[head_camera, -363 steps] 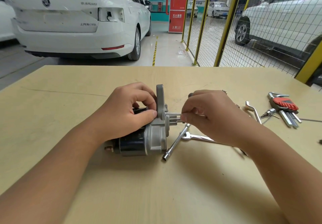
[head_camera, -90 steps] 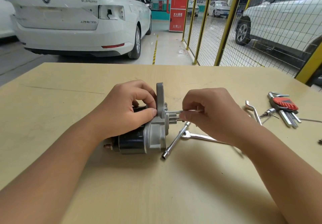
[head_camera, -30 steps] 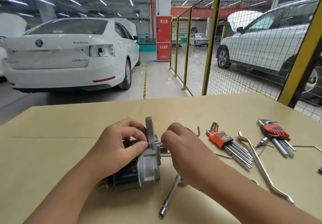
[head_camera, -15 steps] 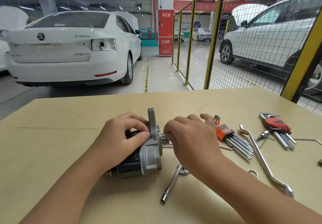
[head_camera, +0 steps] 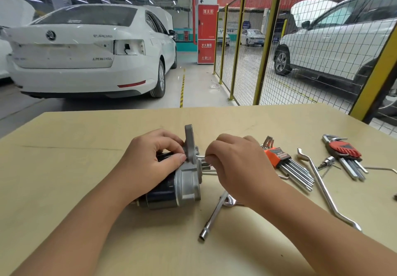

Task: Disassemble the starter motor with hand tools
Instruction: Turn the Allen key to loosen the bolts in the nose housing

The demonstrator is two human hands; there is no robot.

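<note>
The starter motor (head_camera: 185,186), black body with a silver aluminium nose housing, lies on its side on the wooden table (head_camera: 64,168). My left hand (head_camera: 150,166) grips its upper part, thumb pressed against the mounting flange. My right hand (head_camera: 238,168) is curled at the nose end and pinches a thin metal hex key (head_camera: 207,169) that points into the housing. Most of the key is hidden under my fingers.
A socket wrench (head_camera: 211,221) lies in front of the motor under my right wrist. To the right lie an orange hex key set (head_camera: 287,164), a bent offset wrench (head_camera: 322,187), a red hex key set (head_camera: 345,155) and a small bit (head_camera: 326,162). Wire fence stands behind the table.
My head has tilted up over the last seconds, so the table sits lower in view. My right hand's fingers, spread half a second ago, have curled back onto the key at the motor's nose.
</note>
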